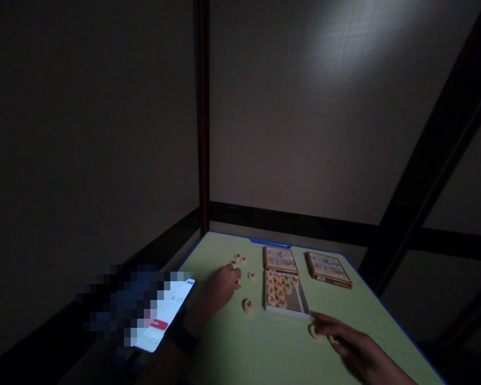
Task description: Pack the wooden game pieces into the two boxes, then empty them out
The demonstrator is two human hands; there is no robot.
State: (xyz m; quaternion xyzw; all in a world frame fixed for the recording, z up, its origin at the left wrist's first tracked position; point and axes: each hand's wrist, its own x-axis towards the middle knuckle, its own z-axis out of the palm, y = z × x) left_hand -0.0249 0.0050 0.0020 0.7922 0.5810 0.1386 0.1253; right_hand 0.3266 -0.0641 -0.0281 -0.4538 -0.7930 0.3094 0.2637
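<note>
My left hand (221, 287) is at the left of the table, fingers curled down and closed around a Chinese chess piece (238, 284) that shows partly at the fingertips. Close by lie several loose pieces, among them one round piece (251, 276) and a small stack (247, 306). An open white box tray (288, 312) holds rows of pieces with red and dark characters; its right part is bare. At its lower right corner, my right hand (356, 345) has a piece (332, 339) between thumb and fingers, with another piece (315, 331) under the index finger.
Behind the tray is a printed box lid (280, 259), and a second printed box (328, 269) lies to the right. A lit phone (164, 318) stands at the left edge of the green table (264, 347). Dark walls enclose the far side.
</note>
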